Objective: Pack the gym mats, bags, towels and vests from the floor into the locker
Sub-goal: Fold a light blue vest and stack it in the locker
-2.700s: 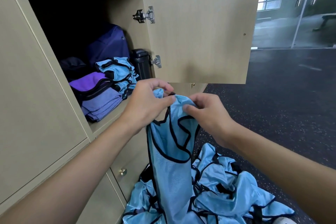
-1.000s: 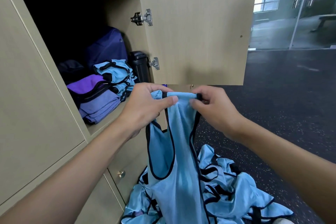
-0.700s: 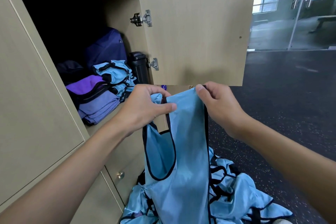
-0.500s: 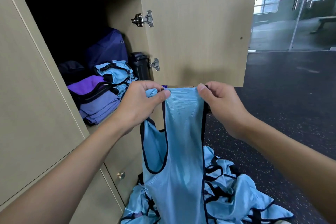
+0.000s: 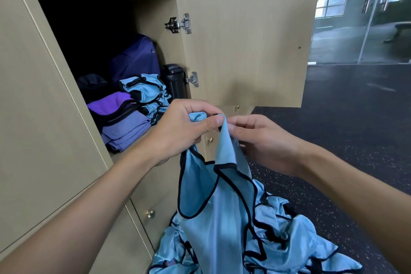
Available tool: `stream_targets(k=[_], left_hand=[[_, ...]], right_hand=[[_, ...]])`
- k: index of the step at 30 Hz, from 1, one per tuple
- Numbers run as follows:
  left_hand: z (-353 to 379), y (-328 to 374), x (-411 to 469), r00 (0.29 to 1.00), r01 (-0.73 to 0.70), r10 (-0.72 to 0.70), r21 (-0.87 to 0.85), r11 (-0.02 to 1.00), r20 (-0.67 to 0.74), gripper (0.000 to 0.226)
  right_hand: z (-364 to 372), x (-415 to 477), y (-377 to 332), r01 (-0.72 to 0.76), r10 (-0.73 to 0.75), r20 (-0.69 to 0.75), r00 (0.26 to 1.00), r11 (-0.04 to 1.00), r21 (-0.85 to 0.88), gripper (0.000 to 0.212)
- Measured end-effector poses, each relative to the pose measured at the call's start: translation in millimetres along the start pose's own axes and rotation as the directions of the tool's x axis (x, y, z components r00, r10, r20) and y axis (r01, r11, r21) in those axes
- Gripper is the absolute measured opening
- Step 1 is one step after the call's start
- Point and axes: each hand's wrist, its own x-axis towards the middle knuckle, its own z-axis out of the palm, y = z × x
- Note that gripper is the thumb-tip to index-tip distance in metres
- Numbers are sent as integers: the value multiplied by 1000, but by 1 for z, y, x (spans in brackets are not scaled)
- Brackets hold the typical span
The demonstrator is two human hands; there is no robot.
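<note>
- Gym room with a dark speckled floor (image 5: 355, 140) to the right of and beyond the right hand; glass wall (image 5: 367, 29) further back on the same side.
- Beige locker (image 5: 44, 107) to the left of the left hand, with one compartment open; its door (image 5: 244, 40) stands swung out above and beyond both hands.
- Left hand (image 5: 180, 133): fingers curled, thumb and forefinger pinching a bunched top strap of a light-blue vest (image 5: 213, 207) with black trim.
- Right hand (image 5: 264, 142): fingers curled, thumb and fingertips pinching the upper edge of the same vest, just beside the left thumb.
- Vest held up in front of the open compartment, hanging from both hands; lower part reaches a pile of vests (image 5: 300, 240) on the floor below the hands.
- Inside the compartment, beyond the left hand:
  - folded vests (image 5: 144, 91) stacked near the shelf front;
  - purple folded stack (image 5: 126, 131) just left of them;
  - dark purple bag (image 5: 135, 58) upright behind;
  - black cylinder (image 5: 174, 80) against the hinge-side wall.
- Dark item behind the purple stack, too dim to identify.
- Closed locker fronts with round brass knobs (image 5: 150, 213) below the left hand.
</note>
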Motion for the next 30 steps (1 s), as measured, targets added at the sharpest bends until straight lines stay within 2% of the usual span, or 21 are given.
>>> stream_targets(k=[2,5,7,11,13,17,19,23,27,30], left_hand=[[1,-2,0,999,33,-33,9,999,-36,7],[6,-2,-2,993,98,-97,-2,995,-68,38],[12,-1,-4,993,103,-98,72,992,-69,46],[20,-4,-5,995,97,-86,291,952,-51,28],[18,-5,-4,993,122,-115,283,951,-40,20],[7,-2,-2,990,144,-141,191,971,-29,15],[2,1,-2,989,150,-148,146,978,-24,16],[-4,4,1,987,155,-153,53,987,-45,15],[-3,0,3,980,152,-157,-52,987,-124,13],[0,-3,5,971,158,-185,-174,972,-151,6]], right_hand=[[2,1,0,24,-23,-70,997,1000,11,20],[2,3,2,75,-95,-259,961,994,-83,15],[4,4,2,102,-155,-370,916,982,-160,18],[7,4,1,105,-194,-488,851,973,-205,25],[5,2,-1,103,-179,-482,858,978,-179,24],[-3,0,-9,142,-107,-342,934,987,80,17],[-6,-1,-13,140,-95,-298,950,981,133,13],[-12,-4,-12,130,-149,-187,971,985,-110,19],[-11,-5,-14,147,-228,-292,929,950,-274,25],[-4,-9,-18,155,-276,-258,926,900,-407,23]])
